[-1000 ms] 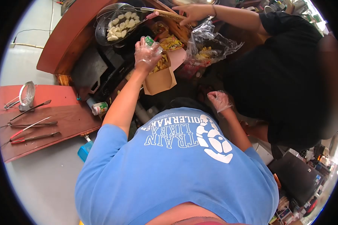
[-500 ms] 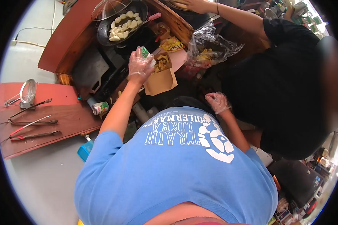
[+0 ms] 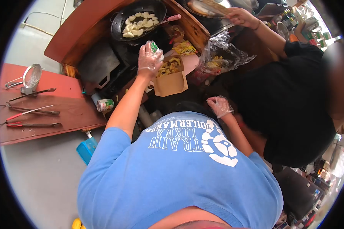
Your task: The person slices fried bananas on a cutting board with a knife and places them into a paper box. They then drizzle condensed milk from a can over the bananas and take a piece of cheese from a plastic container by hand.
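Note:
My left hand (image 3: 150,61), in a clear plastic glove, is wrapped round a small green and white container (image 3: 155,48) above the left edge of a cardboard box. Fried pieces (image 3: 170,66) fill that open brown box (image 3: 172,84). My right hand (image 3: 220,106), also gloved, is to the right of the box with its fingers curled together; what they hold, if anything, is too small to make out. Beyond my left hand, a black wok (image 3: 118,27) holds white pieces (image 3: 137,26), with a pink-handled utensil (image 3: 174,18) across its rim.
A co-worker in black (image 3: 283,103) stands at the right, one hand (image 3: 241,17) holding a flat wooden tool over a pan. Clear plastic wrapping (image 3: 233,57) lies beyond the box. Tongs (image 3: 34,110) and a strainer (image 3: 32,76) rest on the left red table (image 3: 70,110).
The view has shifted, so the wok, box and table appear moved. The co-worker's hand is farther right, and the wooden tool now shows. My left hand still grips the container.

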Action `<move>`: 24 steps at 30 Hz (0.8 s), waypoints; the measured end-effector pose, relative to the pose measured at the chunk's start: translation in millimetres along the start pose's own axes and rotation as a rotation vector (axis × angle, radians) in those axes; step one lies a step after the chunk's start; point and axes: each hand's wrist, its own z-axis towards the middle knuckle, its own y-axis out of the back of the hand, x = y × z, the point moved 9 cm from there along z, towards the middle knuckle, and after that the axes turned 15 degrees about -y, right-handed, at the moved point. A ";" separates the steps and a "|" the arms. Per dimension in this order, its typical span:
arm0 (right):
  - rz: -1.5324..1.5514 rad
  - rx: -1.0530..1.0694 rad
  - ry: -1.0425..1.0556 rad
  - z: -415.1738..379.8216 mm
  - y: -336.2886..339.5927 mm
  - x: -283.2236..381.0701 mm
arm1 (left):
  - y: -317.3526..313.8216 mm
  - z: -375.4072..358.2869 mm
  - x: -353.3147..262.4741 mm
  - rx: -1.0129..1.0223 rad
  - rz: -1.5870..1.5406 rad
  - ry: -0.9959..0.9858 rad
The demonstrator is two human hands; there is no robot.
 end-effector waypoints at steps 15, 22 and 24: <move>-0.045 0.129 0.012 4.3 -34.5 38.2 | -0.9 -50.5 31.4 -0.173 -0.148 0.411; -0.109 0.301 0.079 29.9 -56.7 47.3 | -120.4 -140.5 89.0 -0.661 -1.125 1.238; -0.155 0.366 0.139 42.7 -65.3 54.5 | -124.8 -161.9 83.0 -0.957 -1.461 1.269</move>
